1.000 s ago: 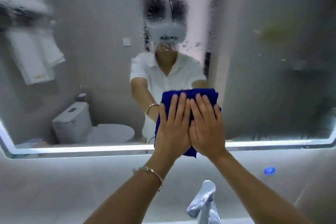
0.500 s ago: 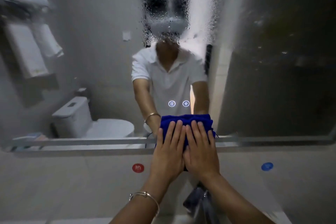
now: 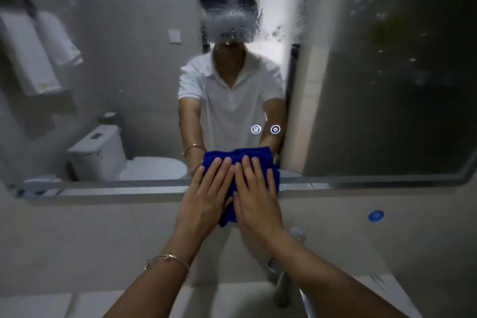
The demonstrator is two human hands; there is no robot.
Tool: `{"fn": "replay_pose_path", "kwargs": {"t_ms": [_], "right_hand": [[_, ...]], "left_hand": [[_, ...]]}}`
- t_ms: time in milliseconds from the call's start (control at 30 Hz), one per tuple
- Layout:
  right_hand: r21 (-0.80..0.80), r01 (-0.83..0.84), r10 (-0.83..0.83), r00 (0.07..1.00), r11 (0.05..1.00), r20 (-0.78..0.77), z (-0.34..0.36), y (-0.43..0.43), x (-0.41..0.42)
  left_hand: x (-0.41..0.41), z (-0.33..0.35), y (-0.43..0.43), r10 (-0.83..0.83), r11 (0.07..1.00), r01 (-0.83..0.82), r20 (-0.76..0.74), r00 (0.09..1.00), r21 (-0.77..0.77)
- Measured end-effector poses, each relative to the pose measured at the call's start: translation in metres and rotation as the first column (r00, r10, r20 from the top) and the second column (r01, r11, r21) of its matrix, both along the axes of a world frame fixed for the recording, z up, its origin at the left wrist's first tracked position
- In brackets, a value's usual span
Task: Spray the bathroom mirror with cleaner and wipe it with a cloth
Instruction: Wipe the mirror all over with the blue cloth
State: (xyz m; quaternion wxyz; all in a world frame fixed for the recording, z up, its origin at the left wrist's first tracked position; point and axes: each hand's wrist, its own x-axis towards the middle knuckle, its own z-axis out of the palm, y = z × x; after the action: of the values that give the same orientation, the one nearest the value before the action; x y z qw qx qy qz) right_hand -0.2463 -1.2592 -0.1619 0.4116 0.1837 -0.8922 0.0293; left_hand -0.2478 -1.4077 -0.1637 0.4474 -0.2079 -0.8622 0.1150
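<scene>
Grey bathroom wall surrounds a wide mirror (image 3: 116,80) whose lower edge crosses the middle of the frame. Both hands press a folded blue cloth (image 3: 259,155) against the glass at that lower edge, just right of centre, with the bottom of the cloth hanging past the edge onto the wall below. The left hand (image 3: 206,200) and right hand (image 3: 258,202) lie side by side and touching, fingers straight and laid flat on the cloth rather than curled round it. A thin bracelet (image 3: 167,259) circles the left wrist. Cleaner droplets (image 3: 229,22) cloud the glass at upper centre. Two lit touch icons (image 3: 256,129) glow just above the cloth. Reflected at left are a toilet (image 3: 95,152) and hanging towels (image 3: 38,59). A round blue sticker (image 3: 376,215) marks the wall at right, and a faucet (image 3: 282,289) stands at the bottom of the frame beside the right forearm.
</scene>
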Motion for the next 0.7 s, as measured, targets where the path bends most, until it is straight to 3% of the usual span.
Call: {"fn": "replay_pose_path", "kwargs": {"t_ms": [200,367,533,700], "right_hand": [[0.049,-0.061,0.061,0.998,0.997,-0.007,0.025,-0.076,0.005],[0.068,-0.047,0.045,0.998,0.997,0.033,0.030,-0.113,0.006],[0.131,-0.109,0.115,0.993,0.985,-0.033,0.028,-0.080,-0.004],[0.113,-0.070,0.074,0.997,0.991,-0.031,0.028,-0.016,-0.003]], "left_hand": [[0.019,0.018,-0.074,0.122,0.991,-0.125,0.085,0.989,0.039],[0.024,0.023,-0.100,0.123,0.983,-0.134,0.088,0.988,0.128],[0.020,0.017,-0.059,0.142,0.957,-0.175,0.150,0.978,0.232],[0.018,0.023,-0.001,0.090,0.975,-0.124,0.177,0.980,0.186]]}}
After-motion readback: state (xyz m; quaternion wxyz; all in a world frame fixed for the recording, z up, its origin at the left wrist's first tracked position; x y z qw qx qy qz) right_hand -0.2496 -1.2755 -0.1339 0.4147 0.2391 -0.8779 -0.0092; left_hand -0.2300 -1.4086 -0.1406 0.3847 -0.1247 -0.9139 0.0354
